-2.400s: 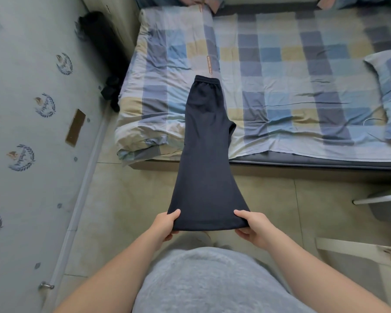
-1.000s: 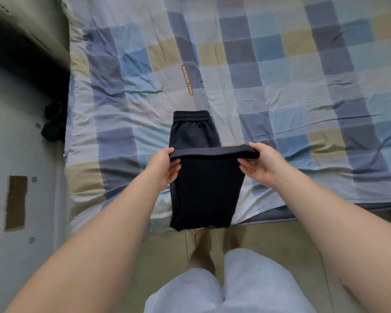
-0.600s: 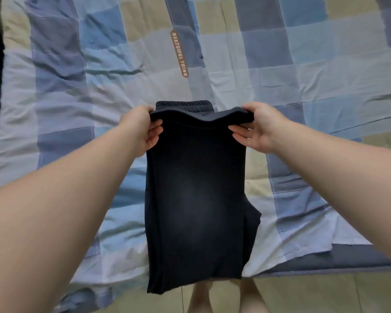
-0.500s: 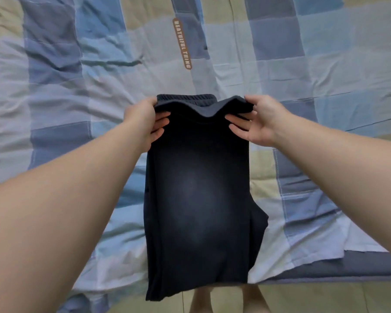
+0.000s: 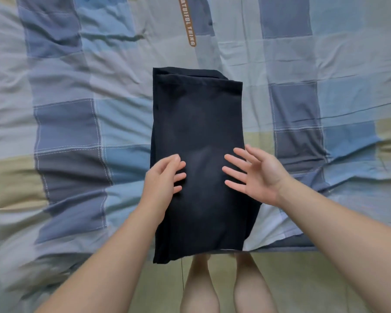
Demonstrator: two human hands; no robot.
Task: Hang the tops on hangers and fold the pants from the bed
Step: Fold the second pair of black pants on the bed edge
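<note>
Dark navy pants (image 5: pixel 199 123) lie folded in half lengthwise on the checked bed cover (image 5: pixel 77 123), hems laid over the waistband at the far end. The fold hangs slightly over the near bed edge. My left hand (image 5: pixel 161 179) is over the pants' left edge with fingers loosely curled, holding nothing. My right hand (image 5: pixel 255 175) is spread wide, fingers straight, over the right edge of the pants. Whether the hands touch the cloth is unclear.
The cover is wrinkled, with an orange lettered label (image 5: pixel 188 23) beyond the pants. The dark mattress edge (image 5: pixel 287 243) shows at the near right. My bare legs (image 5: pixel 224 288) stand on tiled floor (image 5: pixel 303 279) against the bed.
My hands carried the hems up to the waistband, laid them down and let go. Both hands have drawn back toward the middle of the folded pants.
</note>
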